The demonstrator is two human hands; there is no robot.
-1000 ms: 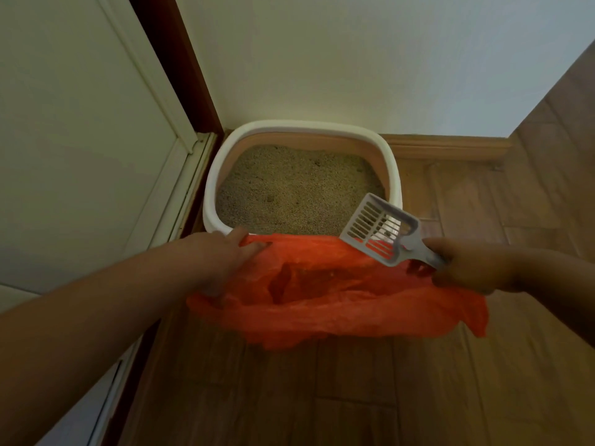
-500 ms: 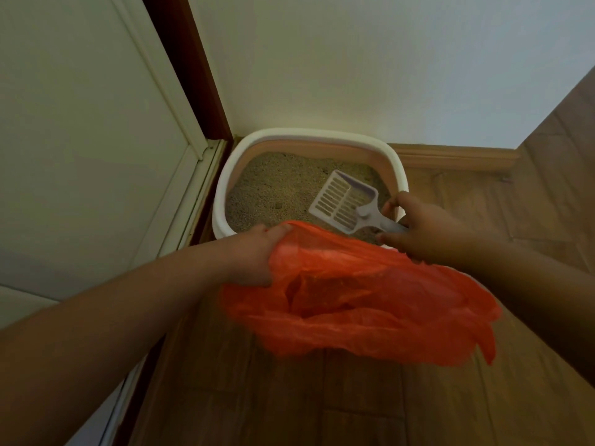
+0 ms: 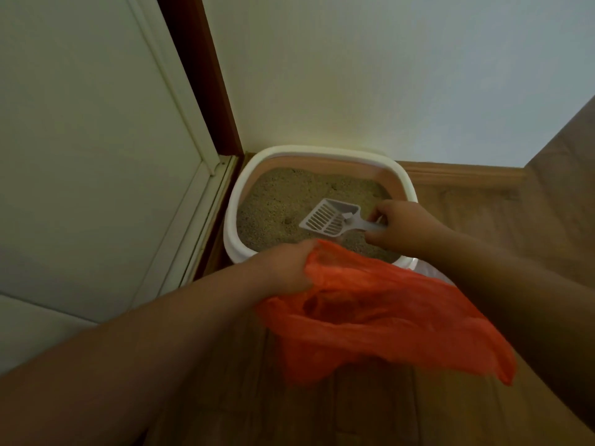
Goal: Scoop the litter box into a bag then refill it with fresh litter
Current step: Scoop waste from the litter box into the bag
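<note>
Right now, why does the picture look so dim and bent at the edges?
Head view: the room light is low and dull, so both arms look dark while the orange bag stands out; the wide lens bows the door frame; the scoop over the litter box is fairly sharp, the near forearms soft; no glare shows.
</note>
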